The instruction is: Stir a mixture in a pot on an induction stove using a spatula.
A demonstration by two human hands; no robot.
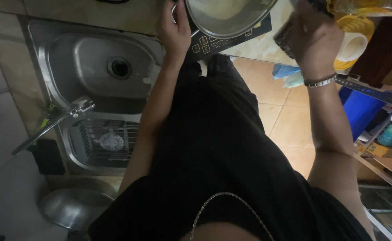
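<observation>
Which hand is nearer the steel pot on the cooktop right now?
Left. The left hand grips the handle of the steel pot, touching it. The right hand is off to the pot's right, apart from it, holding a dark object too blurred to name.

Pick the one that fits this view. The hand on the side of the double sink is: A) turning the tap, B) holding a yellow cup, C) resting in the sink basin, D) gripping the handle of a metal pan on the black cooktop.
D: the left hand is closed on the handle of the metal pan, which sits on the black cooktop, clear of the sink.
</observation>
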